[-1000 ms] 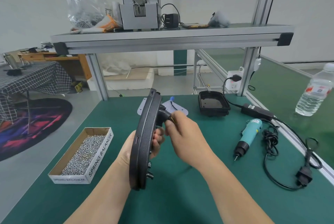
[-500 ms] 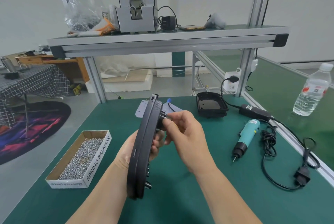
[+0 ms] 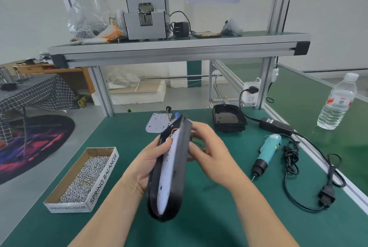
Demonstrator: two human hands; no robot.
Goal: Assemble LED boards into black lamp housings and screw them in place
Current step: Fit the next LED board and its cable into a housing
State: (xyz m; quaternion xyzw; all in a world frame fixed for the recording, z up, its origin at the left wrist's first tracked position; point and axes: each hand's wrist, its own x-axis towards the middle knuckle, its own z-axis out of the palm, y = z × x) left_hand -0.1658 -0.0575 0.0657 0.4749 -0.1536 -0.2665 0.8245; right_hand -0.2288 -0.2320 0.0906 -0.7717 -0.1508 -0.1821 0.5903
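I hold a black lamp housing [image 3: 179, 169] on edge above the green bench, its open side turned partly towards me with a white LED board [image 3: 169, 173] and orange wires inside. My left hand [image 3: 148, 164] grips the housing's left rim. My right hand [image 3: 207, 154] grips its back side, fingers curled behind it. A loose LED board [image 3: 156, 125] lies flat on the bench just beyond. More black housings [image 3: 228, 118] are stacked at the back right. A teal electric screwdriver [image 3: 267, 152] lies to the right.
A cardboard box of screws [image 3: 85, 179] sits at the left. The screwdriver's power brick [image 3: 275, 126], cable and plug [image 3: 326, 198] trail along the right edge. A water bottle [image 3: 337, 103] stands on the neighbouring bench. An overhead shelf [image 3: 179, 47] carries a grey machine and bags.
The housing has been rotated so that its open side with the white board now shows. My right hand has shifted from the stub on the back to the housing's rear face.
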